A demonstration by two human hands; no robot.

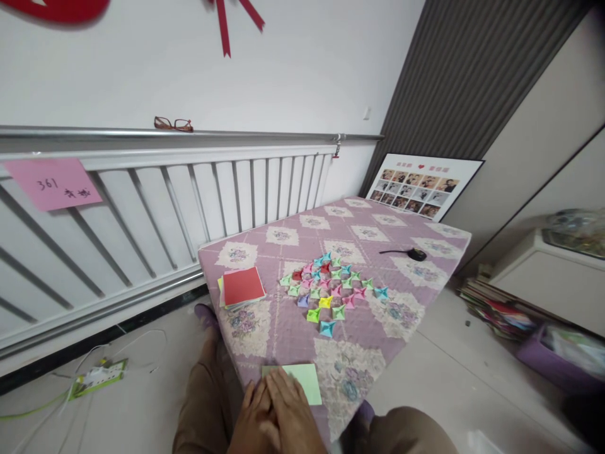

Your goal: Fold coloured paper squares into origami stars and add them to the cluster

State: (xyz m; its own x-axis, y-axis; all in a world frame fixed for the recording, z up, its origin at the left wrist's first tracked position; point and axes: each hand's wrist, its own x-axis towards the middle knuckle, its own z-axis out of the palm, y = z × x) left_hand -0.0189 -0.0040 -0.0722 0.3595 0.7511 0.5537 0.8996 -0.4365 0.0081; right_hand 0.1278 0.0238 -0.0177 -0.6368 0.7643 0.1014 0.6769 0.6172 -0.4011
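Observation:
A light green sheet of paper [307,381] lies near the table's front corner, its left part a darker green. My right hand [289,400] rests flat on it with outstretched fingers and covers much of its left side. Close against it, my left hand [255,413] lies with fingers extended at the paper's left edge; the thumbs partly overlap. Neither hand is wrapped around anything. Beyond them sit several small folded paper pieces [326,302] in pink, green, blue, yellow and red, laid out in rows. A stack of coloured paper squares with red on top [243,287] is at the left.
A purple floral cloth covers the table [293,343]. A black object with a strap [416,254] lies at its right. White radiator [227,195] runs along the wall, glasses [173,124] above it. A photo board [420,186] leans behind; a power strip [99,377] lies on the floor.

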